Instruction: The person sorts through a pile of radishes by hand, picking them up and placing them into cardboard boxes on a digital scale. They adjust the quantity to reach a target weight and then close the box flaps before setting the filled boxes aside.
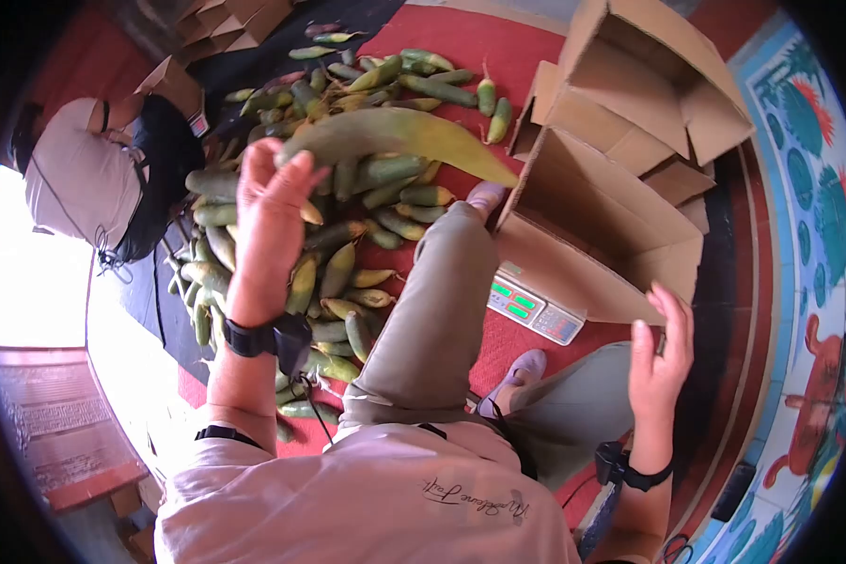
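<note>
My left hand [277,193] is closed round one end of a long green radish [399,139], raised above the pile. Its yellowish tapered tip points right, toward an open cardboard box [583,268]. That box stands on a digital scale [534,312] with lit green displays. By the box's near right corner is my right hand [663,352], thumb and fingers apart, fingertips right at the cardboard edge and nothing in its grasp. Below the raised radish spreads a large heap of green radishes [334,273], some with yellowish ends.
Another open cardboard box [639,85] leans behind the first. A person [99,179] in a light shirt sits at the left near a smaller carton [172,89]. More cartons [230,23] stand at the back left. A painted wall [804,235] borders the right side.
</note>
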Available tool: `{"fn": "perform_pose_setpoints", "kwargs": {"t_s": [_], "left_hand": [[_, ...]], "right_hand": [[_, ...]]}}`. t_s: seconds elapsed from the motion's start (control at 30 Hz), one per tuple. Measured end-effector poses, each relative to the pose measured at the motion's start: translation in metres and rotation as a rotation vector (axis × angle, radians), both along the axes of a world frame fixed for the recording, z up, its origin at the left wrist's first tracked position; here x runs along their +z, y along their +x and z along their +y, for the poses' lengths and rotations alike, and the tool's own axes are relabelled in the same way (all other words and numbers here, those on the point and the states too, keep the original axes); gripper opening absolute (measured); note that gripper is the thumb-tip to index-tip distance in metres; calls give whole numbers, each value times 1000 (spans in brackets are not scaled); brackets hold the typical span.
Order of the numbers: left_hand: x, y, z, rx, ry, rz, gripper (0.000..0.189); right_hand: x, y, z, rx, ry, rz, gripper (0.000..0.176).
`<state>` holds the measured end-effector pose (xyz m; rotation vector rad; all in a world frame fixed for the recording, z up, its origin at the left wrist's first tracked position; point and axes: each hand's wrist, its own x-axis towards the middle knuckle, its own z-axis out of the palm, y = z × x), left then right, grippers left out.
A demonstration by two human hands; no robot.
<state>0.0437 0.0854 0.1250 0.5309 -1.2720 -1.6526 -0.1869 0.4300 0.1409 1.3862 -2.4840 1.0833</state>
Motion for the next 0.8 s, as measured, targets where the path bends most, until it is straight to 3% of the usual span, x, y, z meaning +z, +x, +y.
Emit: {"fn": "perform_pose_setpoints", "kwargs": {"t_s": [0.13, 0.17, 0.23, 0.27, 0.37, 0.43, 0.47, 0.5, 0.57, 0.6, 0.63, 0.7, 0.73, 0.8], "left_hand": [[-2, -62, 58, -290, 230, 66, 22], [-5, -74, 69, -372, 313, 56, 21], [-13, -97, 90, -517, 360, 96, 21], [-15, -108, 100, -528, 361, 67, 20], [-23, -136, 113, -556, 378, 24, 20], [-28, -152, 110, -594, -49, -264, 21], [-38, -159, 110, -505, -235, -318, 36], [-42, -160, 109, -508, -227, -318, 36], [-48, -159, 105, -204, -1110, -681, 51], [-59, -159, 103, -303, -1138, -743, 59], [-66, -157, 104, -302, -1128, -753, 59], [-74, -152, 104, -493, -1167, -878, 55], [-74, -151, 104, -537, -1128, -885, 58], [-73, -150, 105, -522, -1129, -881, 59]], "right_hand": [[10, 12, -20, 106, -120, -133, 71], [10, 13, -22, 98, -137, -160, 67], [10, 15, -18, -43, 52, -480, 57], [-3, 8, -14, 24, 47, -199, 48], [-10, -6, -2, -76, 31, -260, 44], [-9, -25, 8, -192, 86, -257, 42], [-8, -35, 12, -228, 47, -284, 42], [-5, -48, 11, -261, 8, -308, 42], [5, -74, 10, -290, 147, -198, 42], [-2, -91, 12, -342, 226, -247, 42], [-14, -109, 14, -316, 316, -113, 42], [-32, -129, 8, -362, 533, -91, 43], [-42, -138, 2, -347, 537, -94, 43], [-64, -154, -8, -361, 845, -130, 43]]}}
